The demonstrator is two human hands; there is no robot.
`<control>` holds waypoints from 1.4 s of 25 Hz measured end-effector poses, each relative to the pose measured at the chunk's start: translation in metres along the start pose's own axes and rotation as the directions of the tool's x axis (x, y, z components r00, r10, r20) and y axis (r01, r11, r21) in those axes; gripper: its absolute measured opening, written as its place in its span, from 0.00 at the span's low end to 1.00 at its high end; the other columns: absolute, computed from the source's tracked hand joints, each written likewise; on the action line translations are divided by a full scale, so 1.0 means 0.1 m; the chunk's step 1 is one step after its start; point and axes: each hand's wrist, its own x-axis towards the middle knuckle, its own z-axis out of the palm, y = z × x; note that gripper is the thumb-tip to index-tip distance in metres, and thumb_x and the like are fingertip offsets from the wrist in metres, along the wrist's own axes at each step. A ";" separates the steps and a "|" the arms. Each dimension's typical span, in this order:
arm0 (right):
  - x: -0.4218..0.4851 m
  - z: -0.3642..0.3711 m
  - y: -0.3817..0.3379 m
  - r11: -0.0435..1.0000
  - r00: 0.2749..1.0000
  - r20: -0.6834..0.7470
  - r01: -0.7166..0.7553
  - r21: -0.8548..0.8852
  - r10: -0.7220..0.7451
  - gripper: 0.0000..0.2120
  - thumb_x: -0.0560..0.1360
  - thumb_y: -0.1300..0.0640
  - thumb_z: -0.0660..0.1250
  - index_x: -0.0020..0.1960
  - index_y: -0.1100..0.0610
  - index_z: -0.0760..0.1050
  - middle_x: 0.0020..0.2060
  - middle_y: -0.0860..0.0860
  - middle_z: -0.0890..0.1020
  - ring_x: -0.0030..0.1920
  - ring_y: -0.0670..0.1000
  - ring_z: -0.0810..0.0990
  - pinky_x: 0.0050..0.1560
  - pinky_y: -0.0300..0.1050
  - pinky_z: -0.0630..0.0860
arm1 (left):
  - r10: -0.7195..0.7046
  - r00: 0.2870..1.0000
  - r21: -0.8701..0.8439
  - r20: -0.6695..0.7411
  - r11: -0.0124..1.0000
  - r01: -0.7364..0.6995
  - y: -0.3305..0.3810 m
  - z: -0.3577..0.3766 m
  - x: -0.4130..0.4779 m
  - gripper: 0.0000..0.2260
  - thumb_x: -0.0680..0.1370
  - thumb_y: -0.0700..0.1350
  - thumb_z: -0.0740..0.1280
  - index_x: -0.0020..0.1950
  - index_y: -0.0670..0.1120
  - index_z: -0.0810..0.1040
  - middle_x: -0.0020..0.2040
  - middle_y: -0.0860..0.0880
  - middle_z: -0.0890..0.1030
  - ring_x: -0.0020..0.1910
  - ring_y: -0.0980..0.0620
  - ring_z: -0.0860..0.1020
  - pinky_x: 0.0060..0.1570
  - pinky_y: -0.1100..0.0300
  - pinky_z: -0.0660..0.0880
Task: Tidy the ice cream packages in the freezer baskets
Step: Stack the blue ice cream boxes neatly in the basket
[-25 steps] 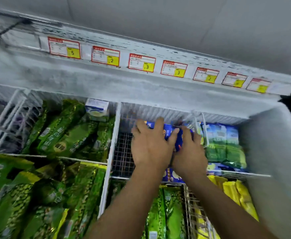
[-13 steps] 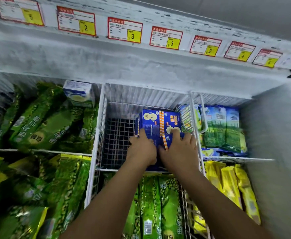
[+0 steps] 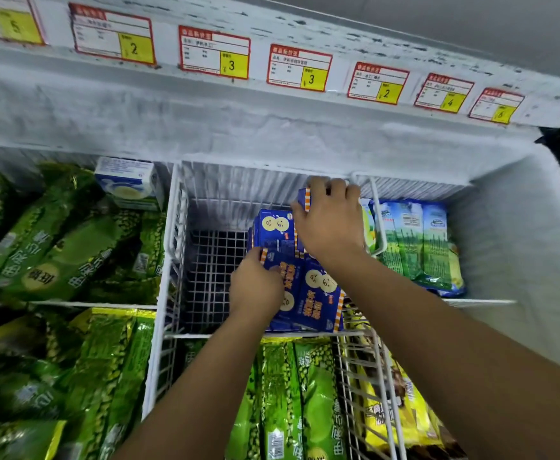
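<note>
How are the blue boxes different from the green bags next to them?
The blue boxes are stiff cartons; the green bags are soft, shiny wrappers. The left hand and right hand hold blue boxes; nobody touches the green bags. Both sit in the freezer.

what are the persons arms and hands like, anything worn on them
The left hand and right hand wear no gloves, and no ring shows. The left forearm and right forearm are uncovered down to the bottom edge of the picture: no sleeve, watch or bracelet is in view, and no markings show.
</note>
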 end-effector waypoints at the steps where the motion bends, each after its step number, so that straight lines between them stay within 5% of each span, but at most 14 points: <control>1: 0.03 0.05 0.01 0.997 0.999 0.043 0.015 -0.071 -0.012 0.27 0.81 0.42 0.53 0.73 0.57 0.61 0.69 0.62 0.66 0.70 0.64 0.60 0.69 0.57 0.61 | 0.000 1.000 0.035 0.004 0.999 -0.001 0.01 0.00 0.02 0.18 0.80 0.43 0.63 0.70 0.50 0.68 0.58 0.47 0.79 0.47 0.47 0.79 0.44 0.52 0.78; 4: -0.03 0.24 0.07 0.979 0.988 0.152 0.029 -0.202 0.002 0.31 0.82 0.40 0.47 0.76 0.60 0.54 0.73 0.61 0.62 0.73 0.63 0.56 0.74 0.56 0.51 | 0.025 0.993 0.218 0.115 0.975 -0.050 -0.02 0.05 -0.05 0.22 0.81 0.44 0.57 0.74 0.60 0.58 0.61 0.43 0.74 0.49 0.43 0.78 0.49 0.47 0.77; 8: -0.13 0.41 0.11 0.998 0.983 0.172 0.060 0.013 -0.061 0.35 0.81 0.40 0.48 0.79 0.60 0.43 0.78 0.58 0.50 0.78 0.58 0.44 0.76 0.54 0.41 | 0.007 0.994 0.151 0.105 0.988 -0.023 -0.15 -0.05 -0.03 0.16 0.82 0.45 0.54 0.66 0.61 0.65 0.55 0.47 0.76 0.44 0.47 0.79 0.40 0.51 0.79; 12: -0.67 0.28 0.06 0.993 0.998 -0.063 -0.021 0.113 0.028 0.30 0.75 0.45 0.64 0.72 0.56 0.66 0.69 0.61 0.67 0.69 0.63 0.65 0.65 0.58 0.65 | -0.030 0.989 0.071 0.143 0.997 0.020 -0.15 -0.13 0.01 0.18 0.82 0.40 0.58 0.67 0.60 0.66 0.57 0.52 0.76 0.45 0.50 0.80 0.38 0.52 0.80; 13: -0.84 0.25 0.04 0.990 0.998 -0.017 -0.063 0.126 0.066 0.28 0.73 0.47 0.65 0.70 0.55 0.68 0.66 0.61 0.68 0.65 0.62 0.67 0.61 0.57 0.68 | -0.024 0.989 0.083 0.145 0.996 0.012 -0.14 -0.13 0.00 0.19 0.81 0.40 0.58 0.68 0.60 0.66 0.58 0.52 0.76 0.45 0.50 0.79 0.36 0.54 0.79; 15: -1.05 0.29 0.03 0.979 0.988 0.118 -0.118 0.166 0.099 0.27 0.74 0.50 0.63 0.72 0.52 0.65 0.66 0.59 0.66 0.64 0.61 0.65 0.60 0.56 0.69 | -0.015 0.989 0.111 0.150 0.994 -0.002 -0.13 -0.11 -0.01 0.19 0.81 0.41 0.58 0.68 0.61 0.65 0.58 0.50 0.77 0.45 0.49 0.79 0.36 0.55 0.77; 18: -1.12 0.35 0.04 0.983 0.985 0.136 -0.126 0.131 0.108 0.29 0.74 0.51 0.63 0.74 0.55 0.64 0.68 0.59 0.66 0.65 0.62 0.65 0.64 0.56 0.66 | 0.002 0.973 0.188 0.232 0.981 -0.047 -0.10 -0.06 -0.10 0.23 0.77 0.45 0.59 0.69 0.64 0.60 0.59 0.45 0.77 0.52 0.45 0.78 0.50 0.46 0.78; 22: -0.96 0.35 0.05 0.996 0.988 -0.132 0.086 -0.012 -0.086 0.24 0.72 0.52 0.64 0.65 0.62 0.74 0.64 0.60 0.75 0.66 0.61 0.71 0.69 0.57 0.62 | -0.019 0.960 0.231 0.281 0.972 -0.048 -0.08 0.00 -0.16 0.33 0.76 0.45 0.62 0.74 0.65 0.49 0.61 0.44 0.77 0.54 0.44 0.78 0.54 0.45 0.76; 25: -0.61 0.41 0.11 0.970 0.993 -0.046 0.116 0.214 -0.109 0.28 0.79 0.45 0.51 0.78 0.52 0.59 0.77 0.55 0.60 0.77 0.55 0.54 0.76 0.54 0.53 | -0.006 0.965 0.295 0.262 0.953 -0.074 -0.04 -0.01 -0.23 0.37 0.77 0.41 0.60 0.76 0.63 0.43 0.69 0.42 0.70 0.57 0.41 0.77 0.57 0.49 0.75; 27: -0.63 0.57 0.16 0.972 0.995 0.018 0.088 0.216 -0.095 0.31 0.79 0.36 0.45 0.79 0.44 0.50 0.79 0.52 0.49 0.78 0.52 0.42 0.77 0.53 0.46 | 0.128 0.982 0.416 0.138 0.893 -0.175 0.05 -0.05 -0.40 0.31 0.80 0.44 0.58 0.78 0.56 0.46 0.75 0.44 0.60 0.67 0.43 0.70 0.61 0.51 0.71; 29: -0.74 0.66 0.18 0.974 0.994 -0.011 0.107 0.200 -0.107 0.31 0.78 0.33 0.45 0.78 0.41 0.49 0.79 0.51 0.46 0.78 0.51 0.39 0.76 0.52 0.45 | 0.411 0.906 0.395 -0.104 0.853 -0.342 0.15 -0.23 -0.53 0.22 0.80 0.45 0.54 0.75 0.49 0.61 0.73 0.48 0.65 0.67 0.48 0.69 0.61 0.54 0.69; 31: -0.76 0.70 0.22 0.975 0.994 -0.005 0.109 0.195 -0.110 0.31 0.78 0.32 0.44 0.78 0.39 0.48 0.79 0.51 0.44 0.78 0.51 0.38 0.76 0.51 0.45 | 0.614 0.708 0.354 -0.349 0.786 -0.507 0.25 -0.54 -0.54 0.17 0.78 0.44 0.54 0.64 0.45 0.74 0.62 0.48 0.75 0.58 0.48 0.74 0.54 0.59 0.70; 33: -0.73 0.70 0.21 0.978 0.993 -0.023 0.116 0.171 -0.114 0.31 0.78 0.32 0.41 0.78 0.40 0.47 0.79 0.51 0.44 0.78 0.51 0.38 0.76 0.53 0.47 | 0.678 0.531 0.389 -0.508 0.731 -0.561 0.29 -0.94 -0.46 0.13 0.78 0.42 0.55 0.57 0.43 0.77 0.55 0.47 0.76 0.52 0.48 0.75 0.48 0.62 0.69; 35: -0.74 0.70 0.19 0.978 0.992 -0.053 0.122 0.171 -0.115 0.32 0.77 0.31 0.40 0.78 0.41 0.49 0.79 0.52 0.46 0.78 0.52 0.40 0.75 0.56 0.51 | 0.642 0.477 0.394 -0.600 0.756 -0.523 0.29 -1.31 -0.33 0.10 0.79 0.39 0.58 0.55 0.43 0.77 0.54 0.48 0.74 0.49 0.47 0.75 0.44 0.59 0.70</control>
